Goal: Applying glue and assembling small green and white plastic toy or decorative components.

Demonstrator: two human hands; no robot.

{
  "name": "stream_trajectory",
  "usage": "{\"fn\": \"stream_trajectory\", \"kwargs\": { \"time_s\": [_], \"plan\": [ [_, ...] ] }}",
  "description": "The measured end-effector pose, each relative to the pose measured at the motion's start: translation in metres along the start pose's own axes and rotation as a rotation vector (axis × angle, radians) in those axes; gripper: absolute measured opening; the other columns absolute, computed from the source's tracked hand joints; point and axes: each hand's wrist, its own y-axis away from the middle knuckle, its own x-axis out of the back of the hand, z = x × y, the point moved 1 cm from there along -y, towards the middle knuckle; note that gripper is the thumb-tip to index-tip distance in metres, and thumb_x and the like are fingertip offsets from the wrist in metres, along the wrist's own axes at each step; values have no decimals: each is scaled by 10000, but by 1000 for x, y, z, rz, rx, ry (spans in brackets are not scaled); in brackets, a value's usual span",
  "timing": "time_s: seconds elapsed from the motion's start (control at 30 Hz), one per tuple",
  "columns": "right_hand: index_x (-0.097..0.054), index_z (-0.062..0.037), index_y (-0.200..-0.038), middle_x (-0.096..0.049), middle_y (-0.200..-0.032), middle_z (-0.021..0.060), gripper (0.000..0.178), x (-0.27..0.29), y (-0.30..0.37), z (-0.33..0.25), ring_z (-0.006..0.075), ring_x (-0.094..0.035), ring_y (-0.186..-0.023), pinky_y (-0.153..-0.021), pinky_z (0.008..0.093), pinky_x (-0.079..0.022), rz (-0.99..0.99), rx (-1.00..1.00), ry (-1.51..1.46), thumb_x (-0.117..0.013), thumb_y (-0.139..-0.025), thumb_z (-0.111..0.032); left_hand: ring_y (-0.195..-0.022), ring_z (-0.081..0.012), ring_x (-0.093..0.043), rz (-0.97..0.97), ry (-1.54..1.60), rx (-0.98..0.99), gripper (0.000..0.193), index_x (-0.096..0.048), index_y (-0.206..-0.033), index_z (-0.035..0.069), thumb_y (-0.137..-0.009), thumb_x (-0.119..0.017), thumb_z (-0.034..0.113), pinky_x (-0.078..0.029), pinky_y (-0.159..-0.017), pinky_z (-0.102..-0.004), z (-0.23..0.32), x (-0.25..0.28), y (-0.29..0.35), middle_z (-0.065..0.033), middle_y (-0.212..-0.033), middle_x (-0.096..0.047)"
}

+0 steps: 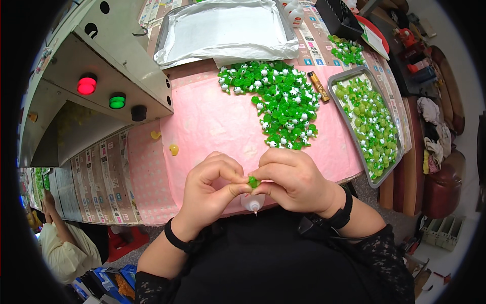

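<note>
Between the fingertips of my left hand (215, 185) and my right hand (293, 182) is a small green plastic piece (253, 182), pinched from both sides. Both hands are closed on it, just above the table's near edge. Under them stands a small white glue bottle (251, 203) with a thin nozzle, partly covered by my fingers. Beyond my hands lies a heap of small green pieces with white round ball-like parts (288, 104), spread over pink sheeting (212, 116).
At right, a grey tray (331, 81) holds many green and white pieces. A foil-lined tray (223, 35) lies at the back. A lighter-like gold tube (318, 86) is beside the heap. A metal machine with red and green lights (116, 101) stands left; another person (66, 243) sits beyond.
</note>
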Motion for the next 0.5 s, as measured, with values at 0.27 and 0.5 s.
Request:
{"fn": "stream_trajectory", "kwargs": {
  "time_s": [0.27, 0.5],
  "plan": [
    [-654, -26, -889, -575, -804, 102, 189, -4, -1, 2, 260, -578, -675, -592, 347, -469, 81, -92, -29, -755, -738, -80, -866, -163, -582, 53, 87, 103, 123, -658, -860, 15, -765, -734, -2, -454, -805, -293, -3, 3, -2, -69, -910, -636],
    [-664, -27, -921, -587, -835, 105, 211, -4, 2, 5, 257, -589, -711, -620, 341, -481, 101, -100, 14, -755, -742, -91, -905, -152, -555, 78, 3, 113, 180, -682, -986, 15, -807, -694, 15, -429, -818, -280, 5, 14, 0, -61, -962, -631]
  ]
}}
